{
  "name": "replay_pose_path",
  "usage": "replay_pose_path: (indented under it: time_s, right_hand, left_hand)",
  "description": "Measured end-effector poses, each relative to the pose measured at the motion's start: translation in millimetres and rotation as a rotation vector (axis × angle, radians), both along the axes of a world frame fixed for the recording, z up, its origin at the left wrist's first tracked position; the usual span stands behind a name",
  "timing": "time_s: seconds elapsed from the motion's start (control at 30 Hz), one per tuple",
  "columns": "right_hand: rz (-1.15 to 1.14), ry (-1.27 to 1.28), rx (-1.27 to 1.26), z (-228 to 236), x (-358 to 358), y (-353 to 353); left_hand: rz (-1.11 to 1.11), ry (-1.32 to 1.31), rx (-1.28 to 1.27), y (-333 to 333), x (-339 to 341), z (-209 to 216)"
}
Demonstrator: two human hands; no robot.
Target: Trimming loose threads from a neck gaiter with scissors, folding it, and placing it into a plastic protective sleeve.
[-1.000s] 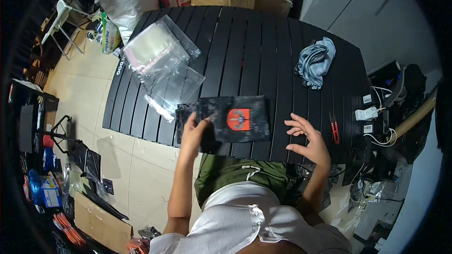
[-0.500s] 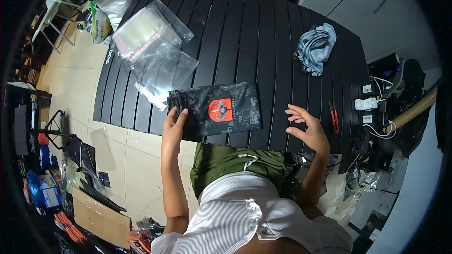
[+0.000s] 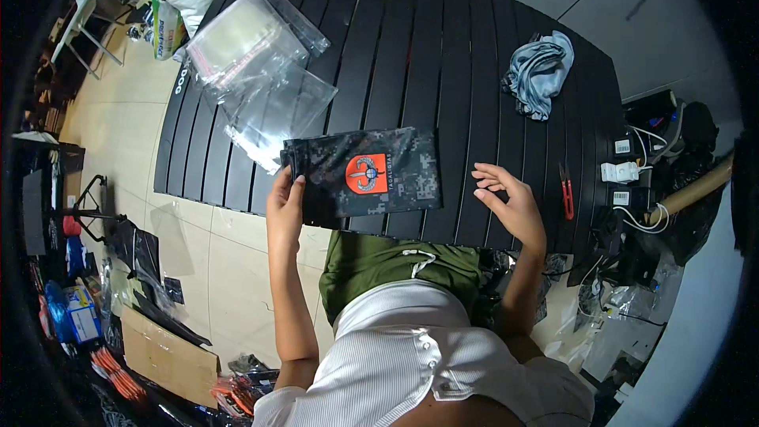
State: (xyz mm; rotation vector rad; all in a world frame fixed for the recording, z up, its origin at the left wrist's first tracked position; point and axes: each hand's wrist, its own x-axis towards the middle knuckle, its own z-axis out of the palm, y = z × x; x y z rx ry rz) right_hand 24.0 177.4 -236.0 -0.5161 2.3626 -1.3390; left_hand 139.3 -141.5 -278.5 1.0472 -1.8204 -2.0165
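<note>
A folded dark camouflage cloth (image 3: 411, 178) with an orange emblem lies flat near the front edge of the black slatted table (image 3: 387, 47). My left hand (image 3: 285, 199) pinches its left edge, thumb on top and fingers partly hidden at the fold. To the right of the cloth, my right hand (image 3: 512, 204) hovers by the table with its fingers loosely bent and apart, holding nothing. Red-handled snips (image 3: 567, 194) rest on the slats beyond that hand. Past the cloth, to the far left, clear plastic bags (image 3: 269, 55) lie in an overlapping pile.
A crumpled grey-blue cloth (image 3: 539, 75) sits at the table's far right. Plugs and white cables (image 3: 621, 172) crowd the right side. On the floor at left are a cardboard sheet (image 3: 170, 356), a black stand (image 3: 91, 205) and a white stool (image 3: 83, 20).
My right hand has shifted slightly left, nearer the cloth. The left hand keeps its hold on the cloth's edge. The whole view has tilted a little.
</note>
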Motion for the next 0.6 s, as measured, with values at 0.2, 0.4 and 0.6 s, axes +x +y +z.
replay_pose_path:
  time_s: [0.2,0.4,0.6]
  right_hand:
    - [-0.075,0.233,0.017,-6,-2,-19]
    - [0.265,0.572,0.092,-22,-9,-76]
    - [0.477,0.682,0.427,-39,-19,-79]
  left_hand:
    - [-0.093,-0.035,-1.175,25,-3,30]
    - [-0.331,-0.151,-1.327,51,-21,-5]
    - [-0.366,-0.25,-1.439,55,-28,-20]
